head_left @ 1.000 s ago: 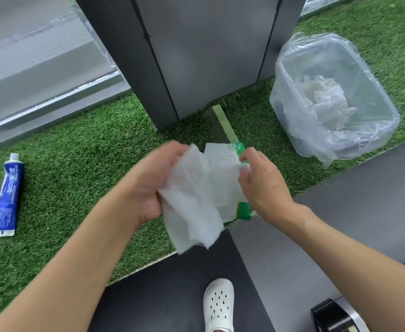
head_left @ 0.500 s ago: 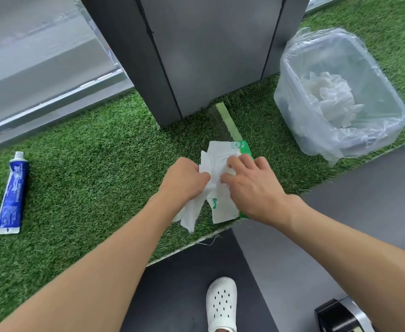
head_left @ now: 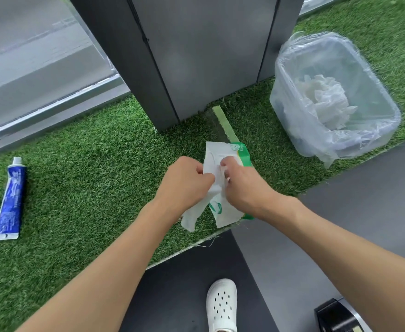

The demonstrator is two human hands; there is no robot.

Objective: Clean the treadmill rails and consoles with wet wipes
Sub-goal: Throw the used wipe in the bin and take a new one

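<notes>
A white and green wet wipe pack lies on the artificial grass in the middle of the view. My left hand grips a white wet wipe, whose loose end hangs down below the fist. My right hand is over the pack with its fingertips pinching at the pack's opening, right beside the left hand. The pack's middle is hidden under both hands.
A bag-lined clear bin with crumpled used wipes stands at the right. A blue tube lies on the grass at the left. A grey pillar rises behind the pack. Dark floor and a white clog are below.
The wipe was spread wide between both hands, then bunched into the left fist. Both hands dropped onto the pack, and the right hand's fingers moved to pinch at its opening.
</notes>
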